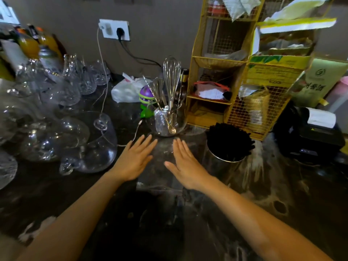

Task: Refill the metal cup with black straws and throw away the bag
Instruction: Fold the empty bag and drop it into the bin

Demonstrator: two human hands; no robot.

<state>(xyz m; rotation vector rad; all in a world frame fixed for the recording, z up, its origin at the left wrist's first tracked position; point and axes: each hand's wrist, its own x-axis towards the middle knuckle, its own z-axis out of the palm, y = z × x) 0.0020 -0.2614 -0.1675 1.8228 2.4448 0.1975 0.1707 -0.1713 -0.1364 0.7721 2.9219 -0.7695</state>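
My two hands lie spread and flat, palms down, side by side over the dark worktop, holding nothing; whether the palms touch the surface cannot be told. The left hand has its fingers fanned and angled slightly toward the right one; the right hand has its fingers held close together, thumb out toward the left hand. A narrow gap of bare worktop separates them. Just to the right of my right hand stands the metal cup, upright, filled with a dense bundle of black straws that rise above its rim and lean slightly to the right. Directly beyond my fingertips stands a glass jar holding a whisk and other metal utensils. Beyond the cup, to the right of that jar, is a yellow wire rack stuffed with papers and packets. To the left of my left hand lies a cluster of clear glassware, some pieces tipped on their sides. A thin white cable runs from a wall socket down to the worktop near my left fingertips. A white plastic bag sits far beyond my left hand, near the wall.
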